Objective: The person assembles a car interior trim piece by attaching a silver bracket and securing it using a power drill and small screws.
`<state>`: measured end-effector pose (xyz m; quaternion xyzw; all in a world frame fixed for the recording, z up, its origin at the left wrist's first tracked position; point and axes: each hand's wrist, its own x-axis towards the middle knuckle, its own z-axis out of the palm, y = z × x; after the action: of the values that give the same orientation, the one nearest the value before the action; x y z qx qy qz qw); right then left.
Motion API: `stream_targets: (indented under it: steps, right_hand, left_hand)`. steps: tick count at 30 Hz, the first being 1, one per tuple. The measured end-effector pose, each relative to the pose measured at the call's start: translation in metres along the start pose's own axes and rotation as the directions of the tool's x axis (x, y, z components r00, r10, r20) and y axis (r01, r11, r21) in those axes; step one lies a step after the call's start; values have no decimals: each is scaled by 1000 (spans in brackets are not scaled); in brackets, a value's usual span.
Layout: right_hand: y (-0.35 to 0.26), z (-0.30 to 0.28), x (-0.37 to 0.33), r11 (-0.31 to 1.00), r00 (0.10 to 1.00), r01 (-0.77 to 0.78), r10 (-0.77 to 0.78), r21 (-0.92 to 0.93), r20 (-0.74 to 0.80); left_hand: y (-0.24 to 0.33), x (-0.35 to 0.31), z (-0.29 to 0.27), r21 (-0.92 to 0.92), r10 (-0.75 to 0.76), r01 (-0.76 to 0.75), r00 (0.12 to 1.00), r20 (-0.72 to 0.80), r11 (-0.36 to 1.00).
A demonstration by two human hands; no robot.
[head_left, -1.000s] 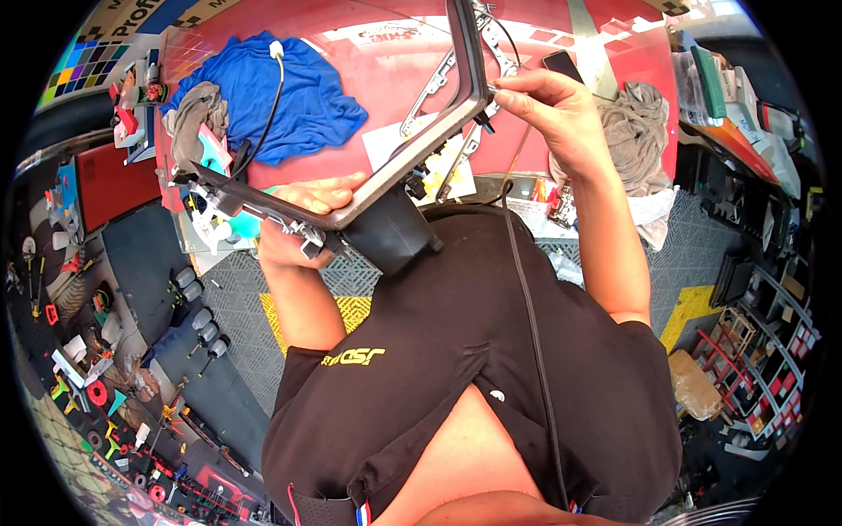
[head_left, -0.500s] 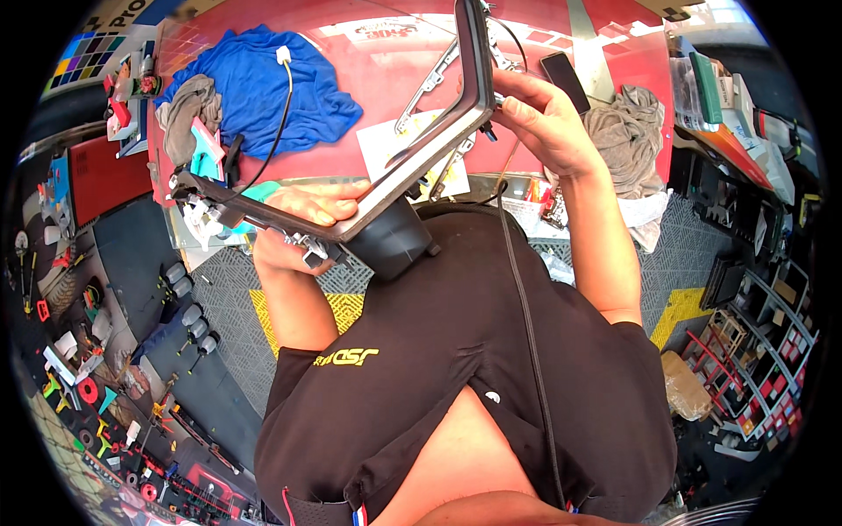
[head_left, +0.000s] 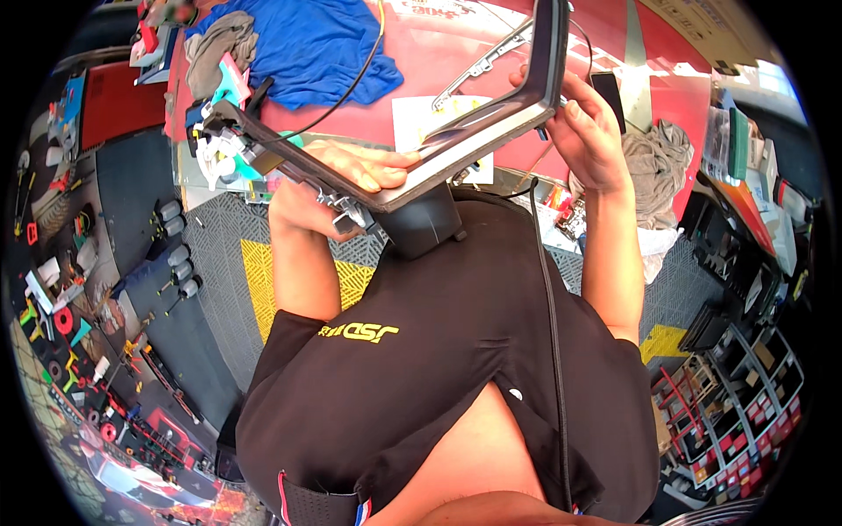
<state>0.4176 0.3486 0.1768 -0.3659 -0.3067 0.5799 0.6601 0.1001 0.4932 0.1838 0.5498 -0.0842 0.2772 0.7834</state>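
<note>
I hold a large black, angular panel frame [head_left: 478,167] tilted above the table's near edge. It has a pale grey strip, a boxy black housing [head_left: 421,228] underneath and metal brackets [head_left: 351,210] on its lower left side; its exact kind does not show. My left hand [head_left: 351,175] is closed round its lower left part, fingers over the top edge and the rest of the hand beneath. At the frame's upper right end, my right hand [head_left: 589,131] grips the edge, some fingertips hidden behind it. A thin dark cable [head_left: 355,83] runs near the frame's left arm.
On the red table [head_left: 438,61] lie a blue cloth [head_left: 307,53], a grey-brown rag [head_left: 219,53], a metal bracket strip [head_left: 482,66], a phone [head_left: 607,101] and another crumpled rag [head_left: 658,175]. Tools line the floor at left; a rack [head_left: 745,412] stands at right.
My view has shifted, so the table sits higher in the picture. Both hands keep hold of the panel frame, which appears slightly farther right and higher.
</note>
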Motion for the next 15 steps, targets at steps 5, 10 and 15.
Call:
stream_targets:
  steps: [5, 10, 15]
  right_hand:
    - [6, 1, 4, 999, 1000, 5, -4, -40, 25]
    - [14, 1, 1, 999, 999, 20, -21, 44, 34]
    - [12, 9, -10, 997, 998, -2, 8, 81, -68]
  left_hand:
    - [1, -8, -2, -7, 10, -10, 999, -34, 1000]
    - [2, -14, -5, -50, -1, -1, 999, -47, 999]
    - [-1, -17, -4, -63, 7, -10, 998, -56, 998]
